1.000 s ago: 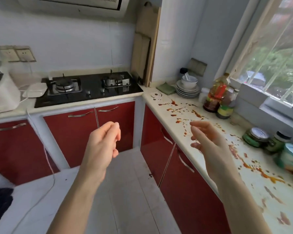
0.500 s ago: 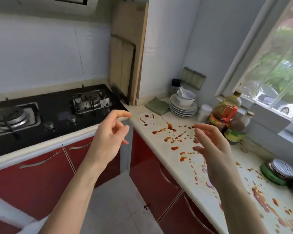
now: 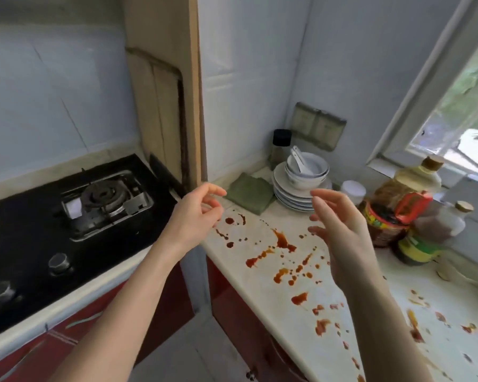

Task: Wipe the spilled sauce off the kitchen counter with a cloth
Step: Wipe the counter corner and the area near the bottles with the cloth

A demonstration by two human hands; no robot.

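A folded green cloth (image 3: 249, 193) lies at the counter's far corner, beside a stack of plates. Red-brown sauce (image 3: 282, 241) is splattered in drops and streaks along the pale counter (image 3: 276, 301), from near the cloth toward the right foreground. My left hand (image 3: 196, 216) hovers in the air just left of the cloth, fingers relaxed and holding nothing, its fingertips a short way from the cloth's left edge. Over the spill my right hand (image 3: 340, 230) is raised, fingers loosely spread and empty. Neither hand touches the cloth or the counter.
White plates with bowls and a spoon (image 3: 301, 186) stand right of the cloth. Oil and sauce bottles and jars (image 3: 403, 216) crowd the back edge under the window. A black gas hob (image 3: 75, 219) lies to the left, cutting boards (image 3: 163, 114) lean on the wall, red cabinets below.
The view has moved closer to the counter corner. Both hands have travelled forward toward the green cloth, the left one now almost beside it. Both stay empty.
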